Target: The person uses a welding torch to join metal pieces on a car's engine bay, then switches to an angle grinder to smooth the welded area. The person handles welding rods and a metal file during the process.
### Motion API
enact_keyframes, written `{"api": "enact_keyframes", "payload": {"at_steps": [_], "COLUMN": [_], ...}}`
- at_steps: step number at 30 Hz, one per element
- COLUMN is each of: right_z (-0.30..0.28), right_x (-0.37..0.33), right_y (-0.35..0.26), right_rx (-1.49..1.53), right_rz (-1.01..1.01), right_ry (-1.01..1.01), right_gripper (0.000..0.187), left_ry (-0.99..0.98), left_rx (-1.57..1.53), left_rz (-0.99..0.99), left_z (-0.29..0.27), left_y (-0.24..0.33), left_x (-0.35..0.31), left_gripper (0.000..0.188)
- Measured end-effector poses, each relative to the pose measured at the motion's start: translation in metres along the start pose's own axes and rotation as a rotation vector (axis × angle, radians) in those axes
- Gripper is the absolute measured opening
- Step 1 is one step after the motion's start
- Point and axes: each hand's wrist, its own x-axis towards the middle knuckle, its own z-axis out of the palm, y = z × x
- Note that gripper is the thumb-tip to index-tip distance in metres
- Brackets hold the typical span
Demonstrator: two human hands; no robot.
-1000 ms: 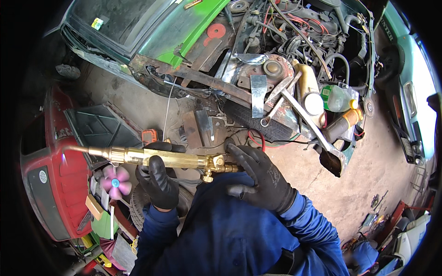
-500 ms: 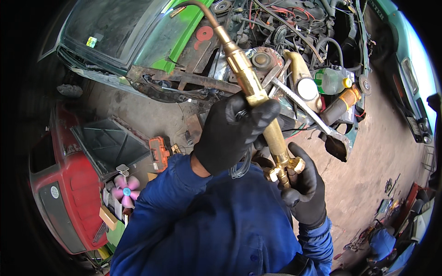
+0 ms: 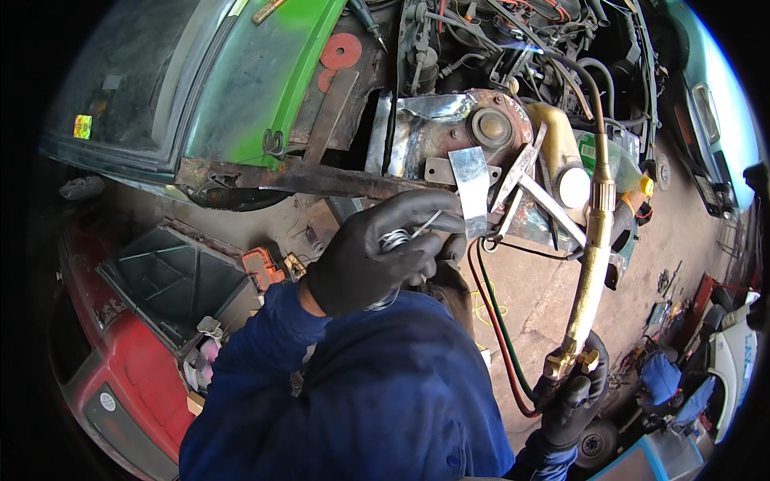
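My right hand (image 3: 573,397), black-gloved, is closed round the valve end of a brass gas welding torch (image 3: 589,289). The torch stands nearly upright in view, its thin neck curving left over the engine bay. A bluish-white streak like a flame (image 3: 517,48) shows at its tip. Red and green hoses (image 3: 505,345) hang by its lower end. In my left hand (image 3: 373,252), also gloved, is a coil of thin wire (image 3: 393,239), one straight end sticking out between the fingers. A shiny metal strip (image 3: 469,188) is beside my left fingertips; I cannot tell whether they touch it.
Ahead lies an open engine bay (image 3: 521,48) with a hammer (image 3: 521,180) and a tan plastic tank (image 3: 557,152) along its near edge. A green car panel (image 3: 273,96) is at upper left. A red vehicle body (image 3: 136,377) stands left, a light-blue car (image 3: 710,104) right.
My right hand has carried the torch right and turned it more upright. My left hand has let go of the torch body and keeps the wire coil. A bright streak now shows at the tip.
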Motion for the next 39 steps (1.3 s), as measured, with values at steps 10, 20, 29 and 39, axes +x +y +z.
{"api": "enact_keyframes", "payload": {"at_steps": [10, 20, 29, 39], "right_z": [0.018, 0.032, 0.037, 0.048], "right_x": [-0.003, 0.01, 0.016, 0.022], "right_y": [-0.02, -0.037, -0.038, -0.042], "right_rx": [-0.084, 0.0, -0.059, -0.014], "right_rz": [0.164, 0.326, 0.429, 0.475], "right_ry": [0.09, 0.047, -0.027, -0.097], "right_gripper": [0.067, 0.06, 0.051, 0.06], "left_ry": [0.362, 0.282, 0.28, 0.249], "left_rx": [-0.209, -0.221, -0.114, -0.142], "left_rz": [0.105, 0.047, -0.009, 0.034], "left_z": [-0.064, -0.075, -0.079, -0.08], "left_y": [-0.033, -0.042, -0.04, -0.044], "left_x": [0.025, 0.037, 0.039, 0.039], "left_gripper": [0.051, 0.054, 0.052, 0.054]}}
